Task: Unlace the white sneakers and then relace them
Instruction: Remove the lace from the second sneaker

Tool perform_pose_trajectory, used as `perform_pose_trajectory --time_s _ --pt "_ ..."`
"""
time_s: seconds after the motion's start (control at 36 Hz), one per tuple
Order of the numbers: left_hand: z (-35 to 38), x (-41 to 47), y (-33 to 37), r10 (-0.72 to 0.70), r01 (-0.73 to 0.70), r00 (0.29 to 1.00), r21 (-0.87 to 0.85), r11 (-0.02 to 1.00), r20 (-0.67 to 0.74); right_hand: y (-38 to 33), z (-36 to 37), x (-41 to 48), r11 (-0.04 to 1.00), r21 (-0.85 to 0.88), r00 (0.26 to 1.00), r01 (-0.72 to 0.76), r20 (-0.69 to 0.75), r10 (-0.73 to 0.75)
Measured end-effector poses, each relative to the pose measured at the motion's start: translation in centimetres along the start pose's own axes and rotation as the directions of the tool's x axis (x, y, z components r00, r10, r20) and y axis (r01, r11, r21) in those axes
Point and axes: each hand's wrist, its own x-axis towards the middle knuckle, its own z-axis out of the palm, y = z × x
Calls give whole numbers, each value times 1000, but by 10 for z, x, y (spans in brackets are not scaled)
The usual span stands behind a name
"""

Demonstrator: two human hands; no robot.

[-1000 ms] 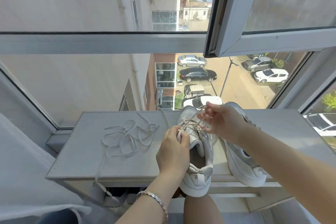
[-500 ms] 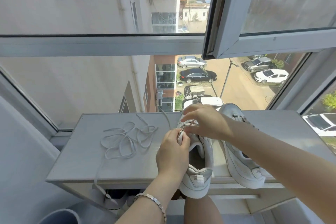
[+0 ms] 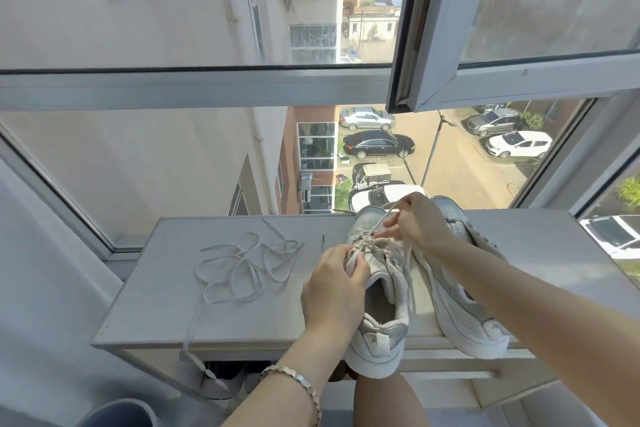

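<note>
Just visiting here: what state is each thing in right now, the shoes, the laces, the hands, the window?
middle sneaker: upright, laced only near the toe, heel past the table edge.
threaded lace: pulled up taut.
left hand: grips the middle sneaker.
right hand: pinches the threaded lace.
right sneaker: tipped sideways on the table.
loose lace: tangled on the table, one end hanging off.
window sash: open.

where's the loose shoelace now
In the head view the loose shoelace lies tangled on the table, left of the left hand and the sneaker it grips; one end hangs over the near edge.
</note>
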Motion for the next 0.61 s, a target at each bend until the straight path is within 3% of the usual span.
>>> perform_pose_trajectory --time_s 0.06,0.14,0.17,0.22,0.28,0.33,0.47,0.61 --pt "0 1 0 2 -2 1000 5 1000 -2 2 0 0 977 -206 993 50 -98 -71" --pt "0 1 -1 3 -2 1000 2 1000 -12 -3 1 -5 809 -540 957 231 -22 -288" --pt "0 1 -1 5 -5 1000 -2 1000 -16 -5 0 -4 757 -566 928 327 42 -369" --pt "0 1 -1 7 -7 1000 -7 1000 -19 -9 -1 -3 600 -565 800 566 203 -564" --pt "1 1 0 3 -3 1000 -7 1000 -16 -13 0 -3 514 -489 693 705 316 -648" --pt "1 1 0 -12 11 1000 -23 1000 -11 -19 3 -8 505 -464 679 728 382 -627" --pt "1 0 0 -8 7 1000 -18 1000 -30 -19 5 -3 417 -620 747 665 547 -378" --pt "1 -1 2 -3 2 999 -20 1000 -32 -12 0 -9 547 -595 808 589 426 -407"
